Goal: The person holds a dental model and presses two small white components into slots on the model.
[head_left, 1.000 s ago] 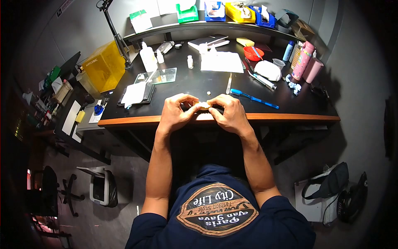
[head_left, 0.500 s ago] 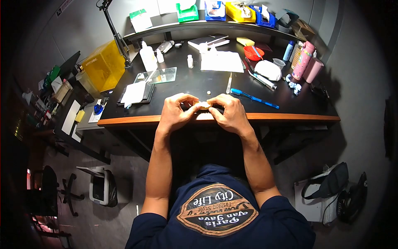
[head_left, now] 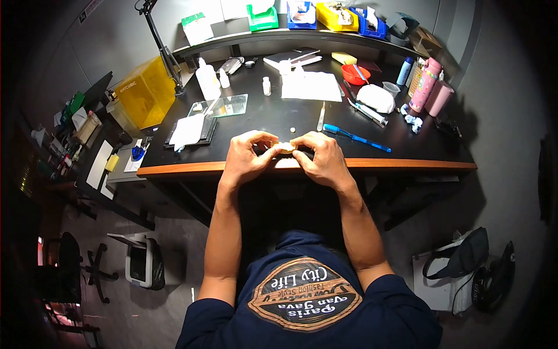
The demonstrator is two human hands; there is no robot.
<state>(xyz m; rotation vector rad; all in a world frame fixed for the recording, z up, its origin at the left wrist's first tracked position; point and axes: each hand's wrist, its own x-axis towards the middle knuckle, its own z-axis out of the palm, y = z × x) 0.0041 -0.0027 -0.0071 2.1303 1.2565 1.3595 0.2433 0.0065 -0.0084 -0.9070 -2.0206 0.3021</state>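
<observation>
Just above the front edge of the black desk, my left hand (head_left: pixel 252 156) and my right hand (head_left: pixel 320 157) meet around a small cream-yellow piece (head_left: pixel 286 149). Each hand pinches one side of it between thumb and fingers. Its outline resembles a dental cast, but much of it is hidden by my fingers. Beyond my fingertips lies a tiny whitish pellet (head_left: pixel 293 130). Metal tweezers (head_left: pixel 321 116) rest further back, and a blue toothbrush (head_left: pixel 357 138) lies to the right of my right hand.
A glass plate (head_left: pixel 232 105) and a white cloth or paper (head_left: pixel 189 131) lie on the left. White bottles (head_left: pixel 207 80), paper sheets (head_left: pixel 312 86) and a red bowl (head_left: pixel 356 74) stand further back. At right are a caulking-gun-like tool (head_left: pixel 370 113) and a pink bottle (head_left: pixel 425 85).
</observation>
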